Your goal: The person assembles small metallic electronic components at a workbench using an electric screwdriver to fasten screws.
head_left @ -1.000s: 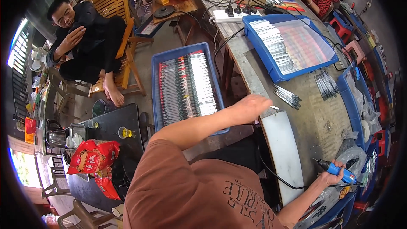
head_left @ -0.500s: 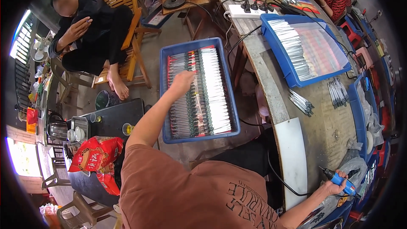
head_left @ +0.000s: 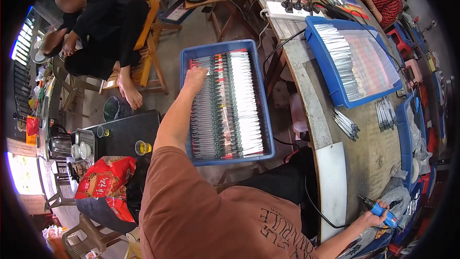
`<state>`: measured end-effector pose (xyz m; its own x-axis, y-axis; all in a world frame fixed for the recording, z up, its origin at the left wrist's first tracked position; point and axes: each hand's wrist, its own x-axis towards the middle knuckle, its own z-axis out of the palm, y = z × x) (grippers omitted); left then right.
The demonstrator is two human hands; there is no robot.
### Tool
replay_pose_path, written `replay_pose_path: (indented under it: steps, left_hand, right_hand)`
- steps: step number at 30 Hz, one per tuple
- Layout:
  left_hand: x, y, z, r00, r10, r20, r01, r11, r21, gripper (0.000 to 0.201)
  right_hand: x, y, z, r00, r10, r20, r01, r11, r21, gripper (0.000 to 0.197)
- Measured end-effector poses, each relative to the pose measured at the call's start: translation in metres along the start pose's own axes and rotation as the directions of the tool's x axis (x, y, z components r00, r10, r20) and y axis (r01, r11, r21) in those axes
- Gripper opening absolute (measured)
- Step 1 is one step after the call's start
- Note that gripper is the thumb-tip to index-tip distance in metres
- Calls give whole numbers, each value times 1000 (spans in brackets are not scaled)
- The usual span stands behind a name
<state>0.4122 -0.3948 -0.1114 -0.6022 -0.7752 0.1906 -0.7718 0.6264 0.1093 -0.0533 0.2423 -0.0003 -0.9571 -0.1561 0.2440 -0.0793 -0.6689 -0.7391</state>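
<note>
Left hand (head_left: 195, 77) reaches into the blue tray (head_left: 225, 50), fingers gripping a rod; right hand (head_left: 378, 216) clenched around the blue tool (head_left: 381, 209) over the desk (head_left: 373, 158).

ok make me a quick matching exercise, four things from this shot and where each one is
Things:
1. left hand
2. right hand
3. red snack bag
4. white power strip

Places:
A. far end of the workbench, with plugs in it
B. on the low blue tray of packed rods
C. around a blue-handled tool
D. beside the dark side table

Pairs: 1-B, 2-C, 3-D, 4-A
</note>
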Motion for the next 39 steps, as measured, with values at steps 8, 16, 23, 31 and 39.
replay_pose_path:
  steps: [8,16,23,31,39]
  left_hand:
    - [2,-5,8,1000,30,-6,-29,995,99,13]
    - [-6,-2,10,999,-10,-38,12,999,39,20]
    - [-21,12,-2,998,-3,-57,5,999,35,26]
    - [-33,108,-33,922,239,-304,-331,894,-302,25]
    - [-36,261,-102,798,488,-355,-594,530,-606,25]
  right_hand:
    - [4,0,-11,1000,-15,0,15,1000,-25,21]
    - [0,0,-4,1000,27,14,-28,999,22,22]
    - [2,2,-10,997,48,57,-51,998,48,19]
    - [-11,0,12,997,-23,-79,27,998,57,23]
    - [-24,15,50,994,-27,-102,38,993,108,26]
